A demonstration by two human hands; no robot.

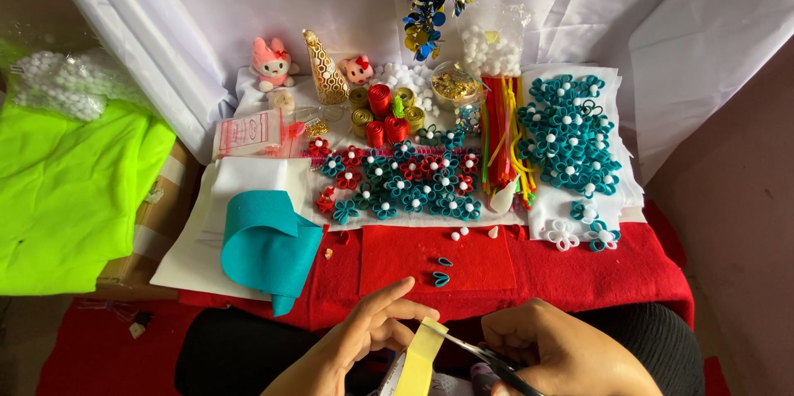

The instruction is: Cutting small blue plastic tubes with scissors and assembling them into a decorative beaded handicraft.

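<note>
1. Yellow felt – a strip (420,356) of it – stood between the two hands at the bottom edge of the view, over the person's lap, its top end just below the front of the red cloth (571,276).
2. Left hand (364,338) pinched the strip, thumb and fingers closed on its left side near the top, index finger stretched out above it.
3. Right hand (562,355) was clenched around the scissors (484,355), whose blades reached left and touched the strip's upper right edge; whether the blades had bitten in could not be told.
4. Doing the cut well, by the look of it, called for keeping the strip taut and upright in the left pinch, fingers clear of the blade line, and closing the blades square across the felt – not at a slant – so the piece came off even.
5. Two small teal loops (442,272) lay on the red felt sheet (438,257) just beyond the hands.
6. Farther back sat rows of teal and red flowers (405,181) with white centres, a bundle of pipe cleaners (503,139), ribbon rolls (382,110) and two pink toys (273,63).
7. Teal felt (265,251) curled at the left, beside a green cloth (66,189).
</note>
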